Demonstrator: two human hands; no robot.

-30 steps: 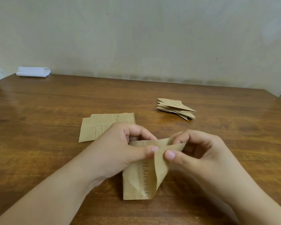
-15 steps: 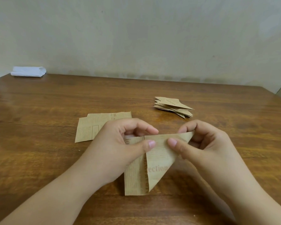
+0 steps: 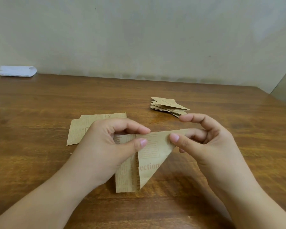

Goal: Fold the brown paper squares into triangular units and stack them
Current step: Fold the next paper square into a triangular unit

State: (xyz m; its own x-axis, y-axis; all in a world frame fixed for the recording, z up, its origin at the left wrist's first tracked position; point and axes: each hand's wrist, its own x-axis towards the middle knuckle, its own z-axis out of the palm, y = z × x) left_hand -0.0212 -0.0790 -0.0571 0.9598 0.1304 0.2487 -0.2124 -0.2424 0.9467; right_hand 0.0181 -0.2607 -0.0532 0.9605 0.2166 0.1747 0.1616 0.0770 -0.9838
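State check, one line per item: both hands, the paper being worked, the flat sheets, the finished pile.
Left hand: pinches the paper being folded.
Right hand: pinches its right corner.
Paper being folded: part-folded, triangular flap down.
Flat sheets: unfolded, overlapping.
Folded units: stacked.
White cloth: folded.

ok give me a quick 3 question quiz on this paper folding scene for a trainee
1. True or false: the stack of folded triangular units lies on the table beyond the right hand.
2. Which hand pinches the paper being folded at its top edge where the folded flap begins?
A. left hand
B. right hand
C. neither
3. Fill in: the flat unfolded brown sheets lie partly hidden behind the ____ hand.

Key: 1 true; 2 A; 3 left
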